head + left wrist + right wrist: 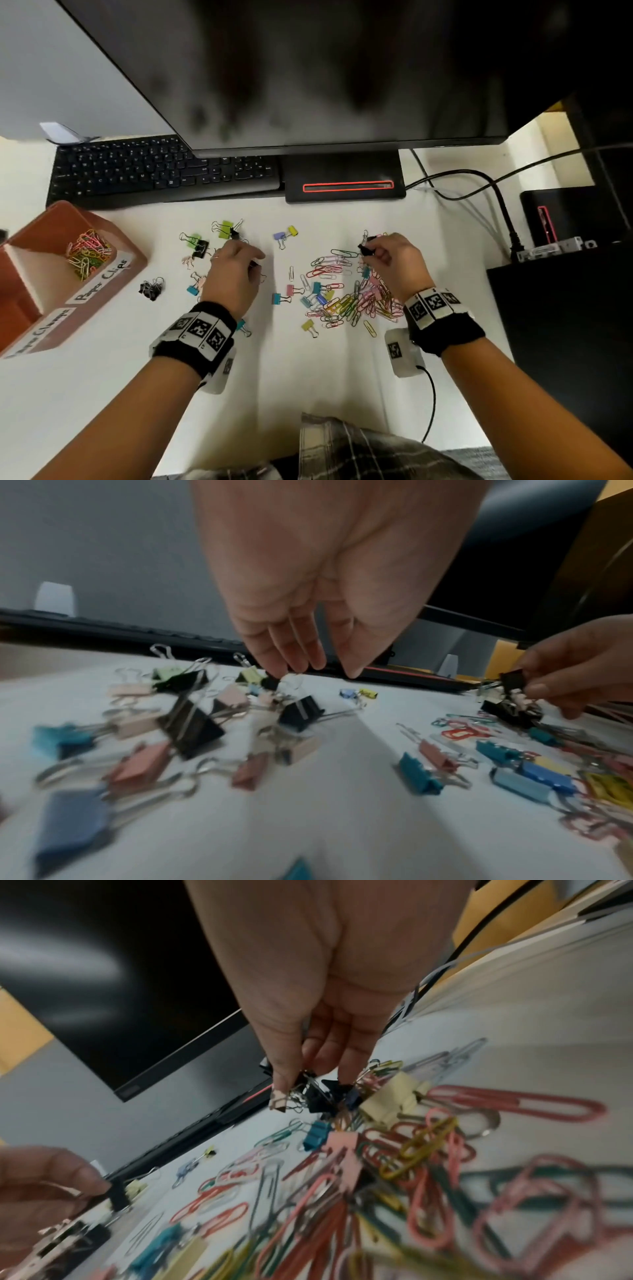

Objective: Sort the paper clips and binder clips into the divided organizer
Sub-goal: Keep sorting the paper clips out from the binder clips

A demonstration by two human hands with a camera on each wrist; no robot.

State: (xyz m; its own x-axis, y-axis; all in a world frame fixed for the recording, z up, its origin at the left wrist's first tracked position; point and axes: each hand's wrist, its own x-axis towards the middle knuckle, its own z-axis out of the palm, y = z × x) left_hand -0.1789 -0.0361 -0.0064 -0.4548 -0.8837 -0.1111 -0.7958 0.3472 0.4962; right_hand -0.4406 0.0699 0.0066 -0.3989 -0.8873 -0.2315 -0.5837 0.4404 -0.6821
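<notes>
My right hand (369,249) pinches a small black binder clip (313,1093) by thumb and fingers, just above the far edge of a heap of coloured paper clips (359,301). My left hand (241,258) hovers over scattered binder clips (192,723); its fingers (301,653) hang nearly straight, with nothing between them and the thumb. Their tips are beside a small black binder clip (271,682) next to a green one (224,229). The orange divided organizer (137,260) stands at the left. Its far compartment, labelled "Paper Clips", holds paper clips (89,253). The near compartment's inside is hidden.
A black keyboard (161,171), a monitor (308,68) and its stand (346,185) line the back of the white desk. Cables (479,178) run to black equipment (565,308) at the right. A bunch of black binder clips (152,287) lies near the organizer.
</notes>
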